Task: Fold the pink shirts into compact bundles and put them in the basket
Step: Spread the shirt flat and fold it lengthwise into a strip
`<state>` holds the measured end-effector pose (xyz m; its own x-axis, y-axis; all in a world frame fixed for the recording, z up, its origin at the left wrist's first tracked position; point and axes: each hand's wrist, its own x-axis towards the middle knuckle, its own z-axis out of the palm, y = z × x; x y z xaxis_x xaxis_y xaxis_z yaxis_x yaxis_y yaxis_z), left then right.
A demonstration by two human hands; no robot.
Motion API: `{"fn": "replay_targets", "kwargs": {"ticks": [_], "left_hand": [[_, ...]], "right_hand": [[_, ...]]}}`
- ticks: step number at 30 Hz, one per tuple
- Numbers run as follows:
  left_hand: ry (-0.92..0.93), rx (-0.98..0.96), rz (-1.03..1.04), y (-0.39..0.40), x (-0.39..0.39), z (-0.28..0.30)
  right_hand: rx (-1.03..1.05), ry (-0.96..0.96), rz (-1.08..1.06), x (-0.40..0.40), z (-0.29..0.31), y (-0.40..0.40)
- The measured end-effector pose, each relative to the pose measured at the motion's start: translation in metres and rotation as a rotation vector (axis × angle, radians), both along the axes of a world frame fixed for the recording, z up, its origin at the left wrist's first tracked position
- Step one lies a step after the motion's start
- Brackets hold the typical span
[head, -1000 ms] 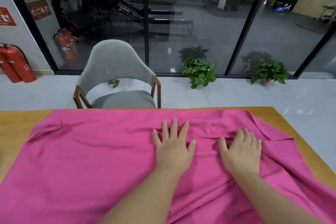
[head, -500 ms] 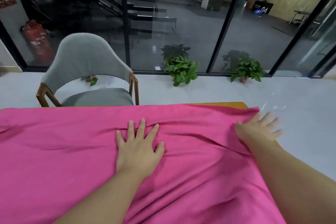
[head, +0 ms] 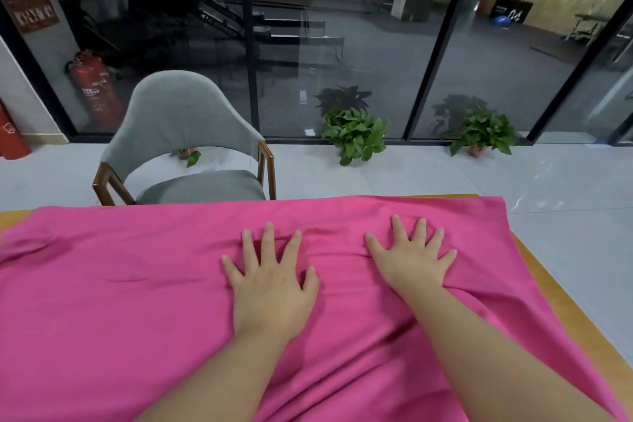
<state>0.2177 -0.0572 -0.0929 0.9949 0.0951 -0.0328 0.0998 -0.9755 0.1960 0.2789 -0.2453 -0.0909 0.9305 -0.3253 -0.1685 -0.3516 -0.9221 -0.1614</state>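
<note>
Both the left hand [head: 272,288] and right hand [head: 412,259] press flat, fingers spread, on the pink shirt [head: 120,301] near the table [head: 534,265]'s far right corner; likely smoothing wrinkles before folding.

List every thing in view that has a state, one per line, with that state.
Pink shirt: spread flat over the table, unfolded, a few wrinkles near the hands.
Left hand: palm down on the shirt, fingers spread and straight.
Right hand: palm down on the shirt, fingers spread.
Yellow wooden table: mostly covered by the shirt.
Grey upholstered chair with wooden arms: unoccupied, upright beyond the table.
Red fire extinguisher: standing upright.
</note>
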Motion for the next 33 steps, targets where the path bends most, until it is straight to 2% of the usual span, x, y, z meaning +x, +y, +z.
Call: {"fn": "replay_targets", "kwargs": {"ticks": [6, 10, 14, 20, 23, 25, 27, 30, 33], "left_hand": [[0.106, 0.023, 0.003, 0.002, 0.000, 0.003], [0.118, 0.023, 0.051, 0.006, -0.008, 0.004], [0.118, 0.036, 0.071, 0.008, -0.016, 0.000], [0.121, 0.063, 0.063, 0.011, -0.029, -0.004], [0.111, 0.069, 0.061, 0.010, -0.034, -0.006], [0.101, 0.073, 0.067, 0.010, -0.033, -0.005], [0.099, 0.076, 0.069, 0.009, -0.034, -0.005], [0.108, 0.056, 0.100, 0.009, -0.039, -0.004], [0.073, -0.048, 0.057, 0.012, -0.043, 0.001]], "right_hand": [[-0.017, -0.020, 0.039, 0.011, -0.001, -0.013], [0.068, -0.136, -0.012, 0.019, 0.005, -0.057], [-0.063, 0.022, -0.015, 0.029, 0.001, -0.097], [-0.044, 0.017, 0.081, 0.049, 0.001, -0.116], [-0.112, 0.090, 0.106, 0.054, 0.003, -0.120], [-0.204, 0.132, 0.080, 0.055, 0.013, -0.107], [-0.306, 0.079, 0.093, 0.041, 0.025, -0.077], [-0.169, -0.084, 0.252, -0.011, 0.038, -0.010], [-0.047, -0.125, 0.401, -0.090, 0.037, 0.049]]}}
